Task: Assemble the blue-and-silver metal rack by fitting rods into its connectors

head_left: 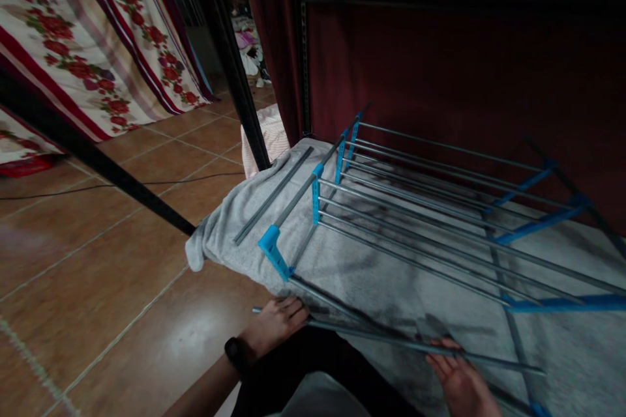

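A long grey metal tube [362, 333] lies across my lap, slanting slightly down to the right. My left hand [281, 319], a dark watch on its wrist, is closed over the tube near its left end. Toward the other end, my right hand [457, 368] has its fingers curled against the tube, palm turned up. In front of me rests a partly assembled rack [401, 192] of metal tubes and blue plastic joints. Its nearest blue corner joint [274, 251] sits ahead of my left hand. Another loose metal tube [274, 195] lies left of the rack.
Under the rack spreads a grey blanket [249, 195] on a raised surface. Dark metal posts [235, 58] stand at the left. Beyond them are a tiled floor [122, 254], a thin cable [122, 186] and a floral curtain [83, 45]. A dark red cloth [415, 65] hangs behind.
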### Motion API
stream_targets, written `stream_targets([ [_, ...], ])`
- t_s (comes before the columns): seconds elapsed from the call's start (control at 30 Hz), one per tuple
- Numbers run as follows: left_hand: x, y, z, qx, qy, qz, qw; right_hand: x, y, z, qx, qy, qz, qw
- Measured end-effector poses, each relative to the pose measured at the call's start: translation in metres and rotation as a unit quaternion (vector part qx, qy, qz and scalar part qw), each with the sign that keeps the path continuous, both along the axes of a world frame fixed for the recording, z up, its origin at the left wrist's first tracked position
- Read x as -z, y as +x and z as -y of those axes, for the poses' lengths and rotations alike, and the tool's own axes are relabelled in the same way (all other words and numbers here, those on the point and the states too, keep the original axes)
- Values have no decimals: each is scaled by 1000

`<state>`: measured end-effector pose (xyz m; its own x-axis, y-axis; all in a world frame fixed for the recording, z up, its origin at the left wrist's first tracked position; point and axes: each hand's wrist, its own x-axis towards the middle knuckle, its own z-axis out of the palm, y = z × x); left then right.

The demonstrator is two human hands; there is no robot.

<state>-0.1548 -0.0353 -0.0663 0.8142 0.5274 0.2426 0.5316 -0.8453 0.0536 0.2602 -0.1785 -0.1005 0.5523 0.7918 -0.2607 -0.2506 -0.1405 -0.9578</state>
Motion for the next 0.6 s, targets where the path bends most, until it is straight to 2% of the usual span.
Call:
stream_targets([
  [0.13, -18, 20, 1, 21, 17, 10, 1000, 0, 16, -1, 46, -36, -68, 996],
  [0.33, -44, 64, -11, 31, 33, 29, 999, -5, 36, 2, 84, -72, -61, 992],
  [0.47, -45, 93, -30, 6, -2, -1, 1000, -9, 54, 0, 97, -108, -138, 980],
  [0.6, -42, 111, -55, -18, -42, -49, 998, -16, 64, -6, 95, -120, -217, 964],
])
